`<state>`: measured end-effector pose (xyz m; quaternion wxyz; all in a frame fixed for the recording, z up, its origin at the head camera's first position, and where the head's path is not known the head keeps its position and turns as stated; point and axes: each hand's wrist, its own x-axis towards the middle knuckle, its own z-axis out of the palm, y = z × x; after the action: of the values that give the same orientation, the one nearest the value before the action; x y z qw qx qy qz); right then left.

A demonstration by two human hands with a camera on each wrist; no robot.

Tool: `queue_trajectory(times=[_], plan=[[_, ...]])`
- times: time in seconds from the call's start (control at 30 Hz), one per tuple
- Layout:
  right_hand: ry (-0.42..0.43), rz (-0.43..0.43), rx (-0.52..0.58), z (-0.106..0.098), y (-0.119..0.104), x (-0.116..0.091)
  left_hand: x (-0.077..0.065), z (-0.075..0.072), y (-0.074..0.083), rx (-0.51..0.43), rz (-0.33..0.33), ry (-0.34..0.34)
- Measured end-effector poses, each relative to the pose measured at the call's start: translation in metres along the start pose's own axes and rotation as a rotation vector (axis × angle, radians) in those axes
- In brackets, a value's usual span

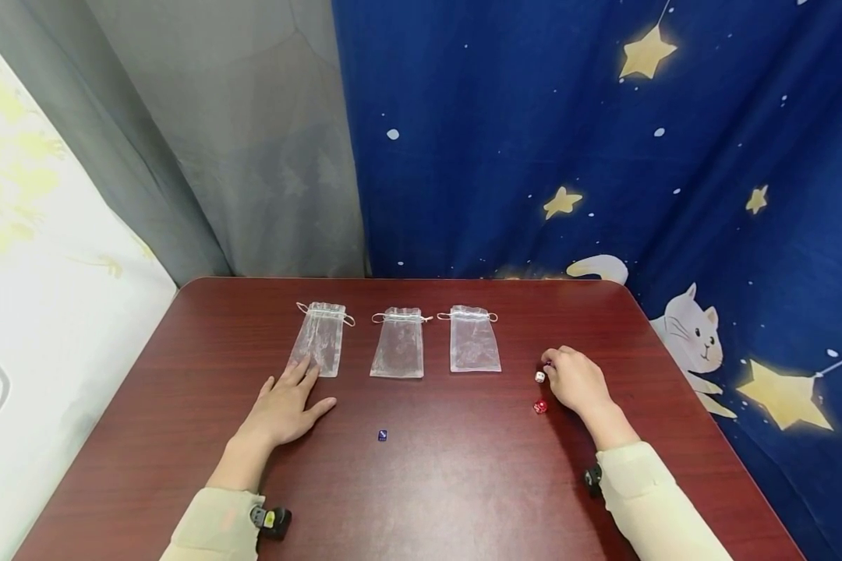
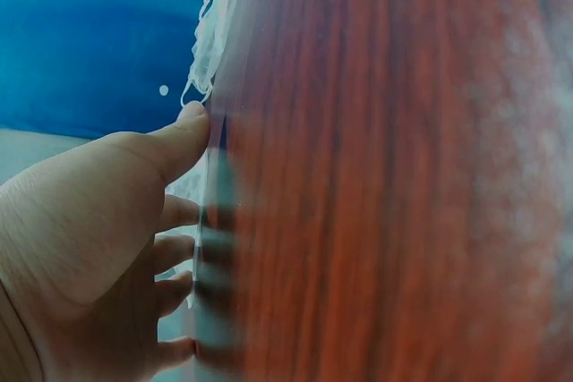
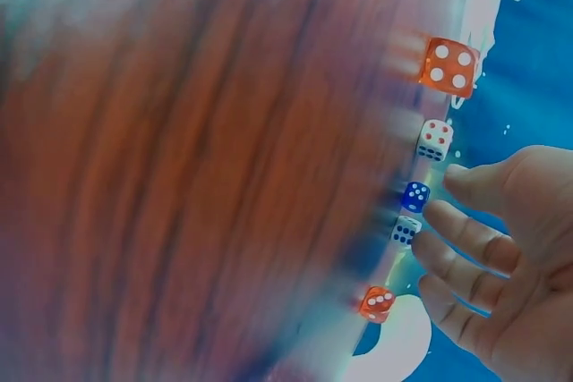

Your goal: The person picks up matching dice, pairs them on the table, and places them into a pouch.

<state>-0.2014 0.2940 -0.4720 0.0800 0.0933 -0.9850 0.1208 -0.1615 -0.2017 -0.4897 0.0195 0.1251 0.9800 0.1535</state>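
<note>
My left hand (image 1: pixel 281 409) rests on the table with fingers spread, its fingertips on the lower end of the left mesh drawstring bag (image 1: pixel 327 339). My right hand (image 1: pixel 575 379) is over the right side of the table. In the right wrist view, its thumb and forefinger are loosely bent on either side of a blue die (image 3: pixel 415 196), the tips close to it. Around that die are a white die with red pips (image 3: pixel 435 140), a white die with dark pips (image 3: pixel 406 232), a large red die (image 3: pixel 449 67) and a smaller red die (image 3: pixel 377 304).
Two more mesh drawstring bags, a middle one (image 1: pixel 398 343) and a right one (image 1: pixel 474 340), lie flat in the row. Another blue die (image 1: pixel 382 435) sits alone nearer the front. Curtains (image 1: pixel 463 156) hang behind the dark red table (image 1: pixel 435 499).
</note>
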Motion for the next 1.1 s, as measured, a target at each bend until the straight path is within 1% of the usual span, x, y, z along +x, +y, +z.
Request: queue_trajectory(times=[0.27, 0.6, 0.8, 1.1], plan=[[0.007, 0.009, 0.0, 0.001, 0.004, 0.003, -0.001, -0.002, 0.001, -0.003, -0.005, -0.01], [-0.021, 0.023, -0.012, 0.002, 0.007, 0.01, -0.002, -0.001, 0.001, 0.003, -0.006, -0.002], [-0.025, 0.023, -0.009, 0.003, 0.007, 0.009, -0.004, -0.001, 0.003, -0.005, -0.006, 0.001], [-0.069, -0.001, -0.006, 0.004, 0.008, 0.01, -0.004, -0.001, 0.004, 0.0, -0.004, 0.007]])
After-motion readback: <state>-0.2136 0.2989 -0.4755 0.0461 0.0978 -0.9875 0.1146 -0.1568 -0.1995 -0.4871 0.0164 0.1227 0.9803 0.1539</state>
